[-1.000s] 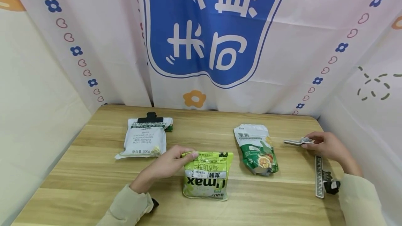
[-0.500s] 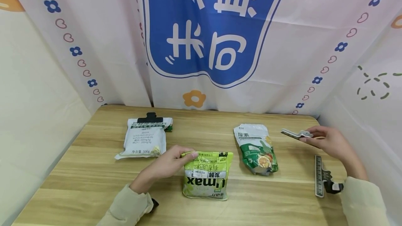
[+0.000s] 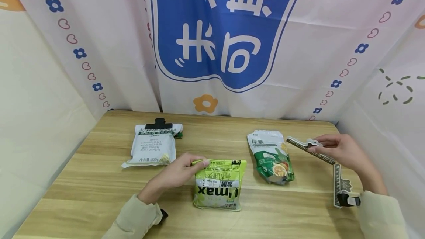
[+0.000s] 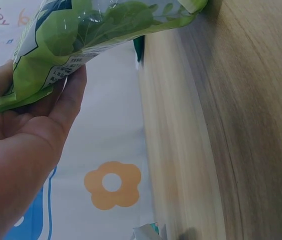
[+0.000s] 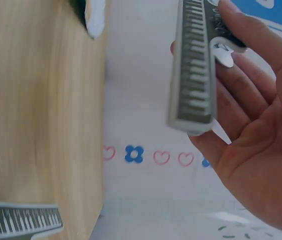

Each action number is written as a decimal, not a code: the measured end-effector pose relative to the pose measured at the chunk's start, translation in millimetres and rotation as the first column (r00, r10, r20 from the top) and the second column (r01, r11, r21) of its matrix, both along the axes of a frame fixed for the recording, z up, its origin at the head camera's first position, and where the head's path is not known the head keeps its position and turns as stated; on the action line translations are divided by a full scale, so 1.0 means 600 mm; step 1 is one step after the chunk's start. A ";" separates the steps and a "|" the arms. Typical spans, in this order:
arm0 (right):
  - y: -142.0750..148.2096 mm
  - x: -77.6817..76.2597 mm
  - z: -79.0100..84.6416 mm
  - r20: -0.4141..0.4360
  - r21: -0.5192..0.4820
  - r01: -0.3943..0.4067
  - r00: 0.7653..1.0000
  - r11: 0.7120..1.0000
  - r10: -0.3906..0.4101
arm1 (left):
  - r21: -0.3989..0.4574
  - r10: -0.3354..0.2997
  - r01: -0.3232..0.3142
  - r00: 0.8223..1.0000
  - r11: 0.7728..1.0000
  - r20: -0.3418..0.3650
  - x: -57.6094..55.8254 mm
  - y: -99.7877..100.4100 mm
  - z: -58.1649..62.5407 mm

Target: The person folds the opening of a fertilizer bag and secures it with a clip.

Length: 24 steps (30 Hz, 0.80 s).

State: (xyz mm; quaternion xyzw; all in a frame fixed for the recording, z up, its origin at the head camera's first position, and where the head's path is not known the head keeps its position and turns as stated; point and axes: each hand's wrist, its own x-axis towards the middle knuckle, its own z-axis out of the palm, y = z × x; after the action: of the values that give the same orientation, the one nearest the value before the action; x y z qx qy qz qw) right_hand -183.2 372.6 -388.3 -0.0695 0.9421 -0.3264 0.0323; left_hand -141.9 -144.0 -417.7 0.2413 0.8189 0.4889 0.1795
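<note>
— What do we see at the left hand point(image 3: 178, 172)?

— We see thumb and fingers pinching the top edge of the green bag point(image 3: 218, 191), near the middle of the table point(image 3: 272, 215).

— And the right hand point(image 3: 346, 153)?

— We find its fingers and thumb clamped on a clip point(image 5: 195, 75), raised off the table, beside the pouch point(image 3: 273, 159). We see a second clip point(image 3: 337, 182) on the wood, and, left, a white bag point(image 3: 152, 149) under a black clip point(image 3: 159, 125).
</note>
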 end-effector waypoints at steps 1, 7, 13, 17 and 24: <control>-0.004 0.002 0.003 0.002 -0.004 0.002 1.000 1.000 -0.002 | 0.000 0.000 0.000 1.000 1.000 0.001 0.000 0.000 0.000; -0.033 0.012 0.020 -0.010 -0.032 -0.007 1.000 0.999 0.007 | -0.001 0.000 0.000 1.000 1.000 0.000 0.000 0.000 0.002; -0.058 0.017 0.026 -0.040 -0.049 -0.033 0.999 0.998 0.031 | 0.004 -0.001 0.002 1.000 1.000 -0.013 -0.001 0.001 0.000; -0.075 0.022 0.028 -0.058 -0.038 -0.043 0.997 0.998 0.041 | 0.005 -0.003 0.003 1.000 1.000 -0.013 -0.001 0.001 0.001; -0.108 0.033 0.030 -0.067 -0.076 -0.134 0.989 0.988 0.129 | 0.000 -0.008 0.008 1.000 1.000 -0.019 0.000 0.000 0.000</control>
State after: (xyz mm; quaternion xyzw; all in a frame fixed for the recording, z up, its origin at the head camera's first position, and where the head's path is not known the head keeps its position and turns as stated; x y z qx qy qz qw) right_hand -163.3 308.1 -370.5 -0.1430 0.9221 -0.3588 0.0217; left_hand -141.7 -144.1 -417.7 0.2490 0.8196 0.4860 0.1736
